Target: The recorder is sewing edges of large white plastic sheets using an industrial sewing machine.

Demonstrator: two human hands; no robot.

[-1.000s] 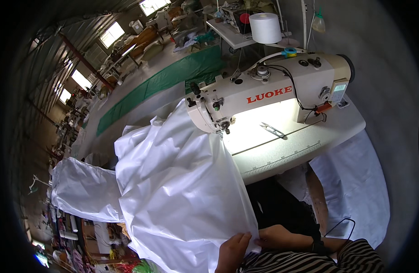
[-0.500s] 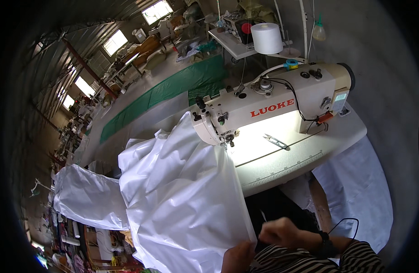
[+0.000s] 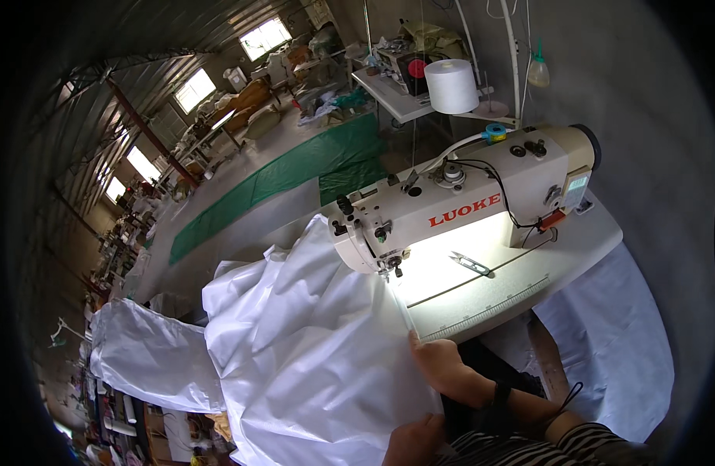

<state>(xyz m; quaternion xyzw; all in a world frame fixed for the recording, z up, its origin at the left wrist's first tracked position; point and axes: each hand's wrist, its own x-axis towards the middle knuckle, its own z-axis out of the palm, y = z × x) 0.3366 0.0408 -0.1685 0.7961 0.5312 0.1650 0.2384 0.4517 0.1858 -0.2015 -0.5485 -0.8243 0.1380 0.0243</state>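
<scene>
A large sheet of shiny white fabric (image 3: 311, 357) drapes over the left part of the sewing table and hangs toward me in loose folds. Its straight right edge runs from under the needle of a sewing machine (image 3: 466, 186) down to my lap. Close to the table's front edge, my right hand (image 3: 444, 368) pinches that fabric edge. Lower down, my left hand (image 3: 414, 441) is closed on the same edge, its fingertips partly hidden. Small thread snips (image 3: 471, 264) lie on the lit machine bed, right of the needle.
A white thread cone (image 3: 452, 87) stands behind the machine. More white sheeting (image 3: 614, 334) hangs below the table's right end. To the left lies another white bundle (image 3: 151, 357). Green sheeting (image 3: 287, 182) covers floor farther off. A small squeeze bottle (image 3: 538, 71) hangs at the back right.
My right hand has moved forward and left from above my lap to the fabric edge by the table, and has taken hold there. My left hand has barely moved.
</scene>
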